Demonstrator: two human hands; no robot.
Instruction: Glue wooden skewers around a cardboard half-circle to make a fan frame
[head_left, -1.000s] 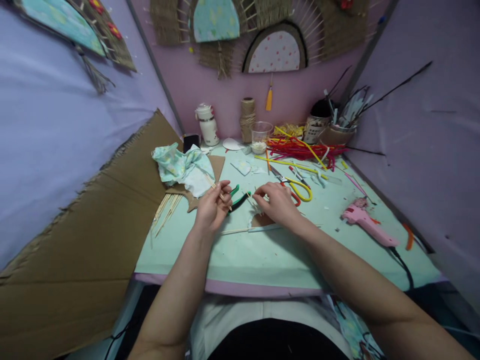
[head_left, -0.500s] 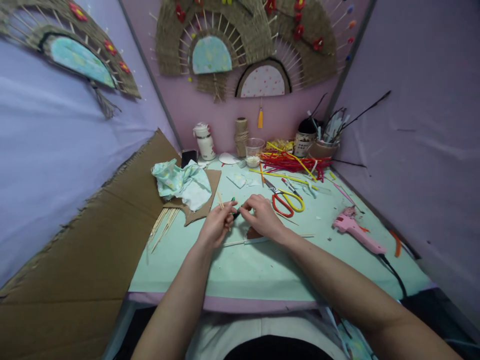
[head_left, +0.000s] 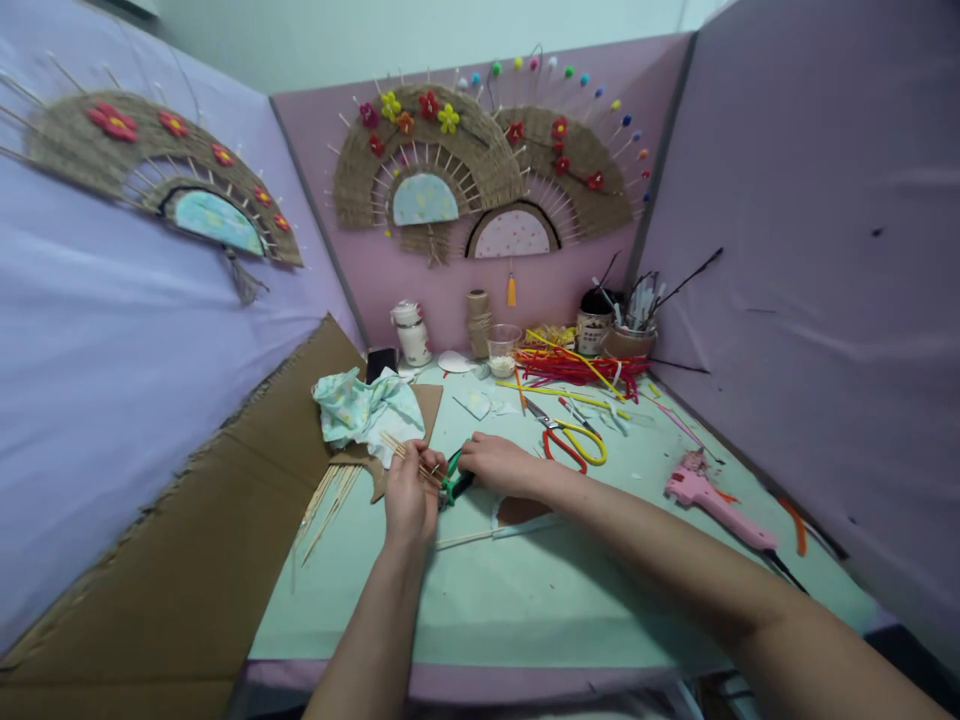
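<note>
My left hand (head_left: pixel 411 495) is closed around several thin wooden sticks (head_left: pixel 401 450), whose ends stick out up and to the left. My right hand (head_left: pixel 491 465) grips green-and-black cutting pliers (head_left: pixel 455 482), their head close to my left fingers and the sticks. The jaws are too small and partly covered to make out. Below my right hand lies a brown cardboard piece with a pale edge (head_left: pixel 521 512), partly under my forearm. A thin stick (head_left: pixel 469 539) lies along its lower side.
Red-and-yellow scissors (head_left: pixel 566 440) lie right of my hands, a pink glue gun (head_left: pixel 712 500) farther right. Crumpled floral cloth (head_left: pixel 364 408) and loose sticks (head_left: pixel 330 500) are at left. Pipe cleaners (head_left: pixel 577 368), a twine spool (head_left: pixel 478 325) and a white bottle (head_left: pixel 411 335) stand behind.
The view has tilted upward, showing more wall. My hands have drawn slightly apart; the green-and-black pliers now show between them, and the sticks in my left hand are more visible.
</note>
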